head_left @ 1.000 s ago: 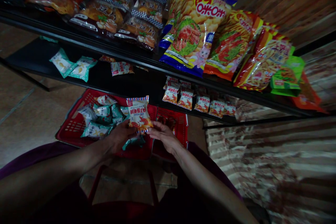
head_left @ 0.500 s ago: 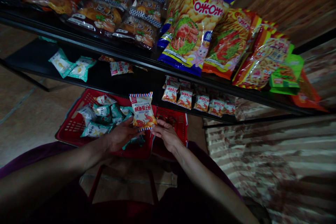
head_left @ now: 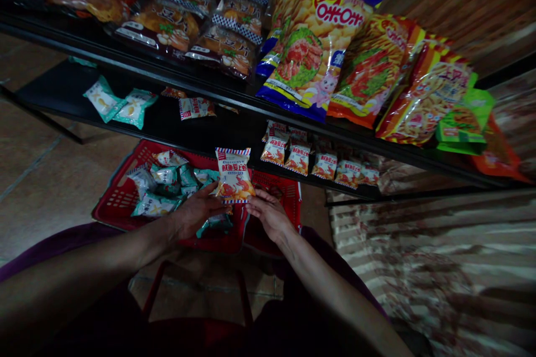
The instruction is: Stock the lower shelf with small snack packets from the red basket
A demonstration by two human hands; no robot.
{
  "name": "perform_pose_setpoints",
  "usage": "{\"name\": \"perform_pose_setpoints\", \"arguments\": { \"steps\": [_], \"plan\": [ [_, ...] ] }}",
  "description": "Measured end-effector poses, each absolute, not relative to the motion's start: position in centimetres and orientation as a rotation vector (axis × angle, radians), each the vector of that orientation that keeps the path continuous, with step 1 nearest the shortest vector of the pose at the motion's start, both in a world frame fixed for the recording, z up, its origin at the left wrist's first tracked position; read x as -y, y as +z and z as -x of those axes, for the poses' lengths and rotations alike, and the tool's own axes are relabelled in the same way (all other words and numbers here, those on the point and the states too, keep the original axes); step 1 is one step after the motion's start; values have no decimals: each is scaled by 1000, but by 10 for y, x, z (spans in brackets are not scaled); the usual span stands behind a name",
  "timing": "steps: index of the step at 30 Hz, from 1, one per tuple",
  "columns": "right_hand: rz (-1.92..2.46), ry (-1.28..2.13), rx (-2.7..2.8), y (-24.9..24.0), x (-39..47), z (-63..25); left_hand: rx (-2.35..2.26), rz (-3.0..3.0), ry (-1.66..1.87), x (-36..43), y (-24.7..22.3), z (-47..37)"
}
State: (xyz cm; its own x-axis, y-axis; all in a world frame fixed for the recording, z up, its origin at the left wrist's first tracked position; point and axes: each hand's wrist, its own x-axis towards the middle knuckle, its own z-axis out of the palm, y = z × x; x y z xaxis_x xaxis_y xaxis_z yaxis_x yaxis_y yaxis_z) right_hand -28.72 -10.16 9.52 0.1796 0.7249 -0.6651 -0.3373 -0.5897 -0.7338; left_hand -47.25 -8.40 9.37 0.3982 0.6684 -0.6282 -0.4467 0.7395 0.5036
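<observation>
A small white and orange snack bag (head_left: 234,175) with striped ends is held upright between my two hands, its printed front towards me. My left hand (head_left: 196,209) grips its lower left side, fingers partly behind it. At the lower right corner, my right hand (head_left: 268,212) holds it with the fingertips. Beneath both hands stands a red plastic basket (head_left: 113,209), holding several green and white snack bags (head_left: 154,205) and a few whitish ones. Right of the held bag, similar small snack bags (head_left: 299,156) stand in rows on the lower black shelf (head_left: 201,136).
Large yellow and blue snack bags (head_left: 310,44), orange ones and brown potato-chip bags (head_left: 226,47) fill the upper shelf (head_left: 167,70), whose edge overhangs the lower shelf. Two green and white bags (head_left: 134,107) lie at the lower shelf's left. A patterned curtain (head_left: 419,251) hangs at right.
The held snack bag has shifted very slightly up and right with both hands, and its front is turned a little more squarely. The whole view has moved slightly too.
</observation>
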Motion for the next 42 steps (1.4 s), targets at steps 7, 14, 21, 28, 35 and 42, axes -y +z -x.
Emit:
{"name": "perform_pose_setpoints", "arguments": {
  "steps": [7, 14, 21, 28, 35, 42],
  "plan": [
    [1632, 1354, 733, 88, 103, 286, -1098, -366, 792, 80, 106, 473],
    [1667, 636, 1671, 91, 108, 279, -1009, -332, 905, 73, 114, 476],
    [1514, 71, 2257, 94, 120, 288, -882, -272, 885, 69, 119, 478],
    [1357, 4, 2469, 91, 133, 302, -1089, -254, 903, 64, 109, 478],
    [1637, 710, 1755, 87, 137, 313, -1145, -208, 963, 50, 114, 483],
    [1594, 1787, 387, 85, 125, 314, -1126, -228, 981, 51, 112, 482]
  ]
}}
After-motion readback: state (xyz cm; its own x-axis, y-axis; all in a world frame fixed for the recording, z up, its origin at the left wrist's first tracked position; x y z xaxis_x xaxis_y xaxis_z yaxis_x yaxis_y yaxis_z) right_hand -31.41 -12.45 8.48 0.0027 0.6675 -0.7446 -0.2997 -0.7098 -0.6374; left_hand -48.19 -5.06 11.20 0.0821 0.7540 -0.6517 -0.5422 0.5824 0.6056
